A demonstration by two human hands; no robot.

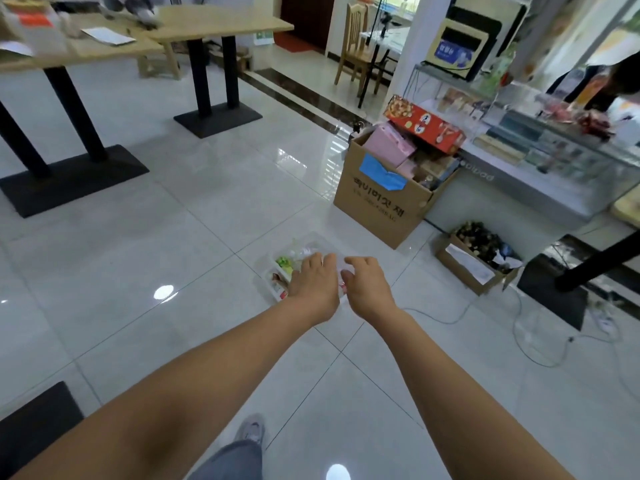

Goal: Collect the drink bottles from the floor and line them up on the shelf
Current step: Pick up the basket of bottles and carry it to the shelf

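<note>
Left grip (313,284), right grip (367,289), bottles (284,265) just beneath

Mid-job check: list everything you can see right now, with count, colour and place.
drink bottles: count unclear, clear with green and red labels, on the floor under the hands
large box: one, brown cardboard, right of the bottles
small box: one, brown, floor by the counter
glass counter: one, right side
tables: two, wooden tops, black bases, far left
chair: one, wooden, far back
cable: white, floor at right
left hand: over the bottles, grip hidden
right hand: beside it, grip hidden
</note>
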